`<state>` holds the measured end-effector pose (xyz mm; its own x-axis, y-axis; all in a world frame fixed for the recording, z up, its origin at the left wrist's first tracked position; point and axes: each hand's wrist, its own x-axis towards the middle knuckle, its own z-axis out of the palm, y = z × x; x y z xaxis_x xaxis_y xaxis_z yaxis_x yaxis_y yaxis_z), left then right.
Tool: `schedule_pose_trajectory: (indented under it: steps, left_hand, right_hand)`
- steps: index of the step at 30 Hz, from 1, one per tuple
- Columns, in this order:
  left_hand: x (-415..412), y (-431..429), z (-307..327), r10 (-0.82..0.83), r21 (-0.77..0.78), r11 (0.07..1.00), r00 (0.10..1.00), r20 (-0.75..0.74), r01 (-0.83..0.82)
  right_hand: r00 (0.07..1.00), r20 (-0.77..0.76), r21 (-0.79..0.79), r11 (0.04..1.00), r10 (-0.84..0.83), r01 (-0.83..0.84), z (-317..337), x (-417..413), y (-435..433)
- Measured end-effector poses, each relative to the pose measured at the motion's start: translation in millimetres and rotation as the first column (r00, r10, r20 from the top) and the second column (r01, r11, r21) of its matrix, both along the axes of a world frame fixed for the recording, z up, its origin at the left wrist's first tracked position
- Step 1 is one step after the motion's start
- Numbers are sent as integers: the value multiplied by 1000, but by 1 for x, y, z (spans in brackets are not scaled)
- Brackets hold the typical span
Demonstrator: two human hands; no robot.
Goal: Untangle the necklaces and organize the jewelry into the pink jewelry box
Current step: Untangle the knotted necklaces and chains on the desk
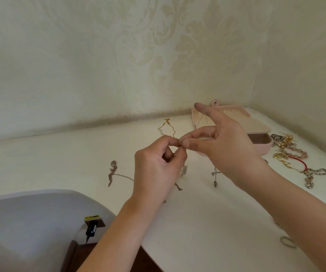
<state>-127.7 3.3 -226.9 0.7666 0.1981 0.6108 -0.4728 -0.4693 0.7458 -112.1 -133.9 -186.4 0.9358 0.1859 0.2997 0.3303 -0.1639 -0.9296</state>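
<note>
Both hands' fingers [177, 143] pinch a tangled necklace [175, 154] above the table [197, 213].

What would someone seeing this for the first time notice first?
The two hands meeting mid-frame above the white table: the left hand and right hand pinch a fine tangled chain between thumb and fingers. Behind the right hand, the pink jewelry box stands open near the wall corner. To its right lies a heap of mixed jewelry, gold pieces, pink beads and a red cord.
</note>
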Motion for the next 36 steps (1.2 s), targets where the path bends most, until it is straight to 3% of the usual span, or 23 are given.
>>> schedule_pose_trajectory:
  steps: [8,12,19,25,31,36]
  left_hand:
    - [1,8,12,-130,-414,908,983,-126,67]
    - [0,10,15,-237,-583,808,954,-182,89]
    - [-1,12,15,-303,-565,814,927,-219,133]
    - [-3,11,16,-373,-554,809,900,-225,197]
    - [-3,11,15,-411,-541,809,878,-245,228]
    - [-2,14,18,-510,-669,704,826,-241,239]
  right_hand:
    - [994,-108,22,1000,5,-2,-2,1,-3]
    - [991,-129,-108,994,20,-34,-1,-3,-3]
    - [999,-51,-325,946,-8,-9,7,-4,-6]
    - [991,-119,-434,894,63,-109,6,-4,-13]
    - [964,-237,-370,907,119,-203,3,3,-20]
    - [910,-364,-171,947,197,-273,1,14,-30]
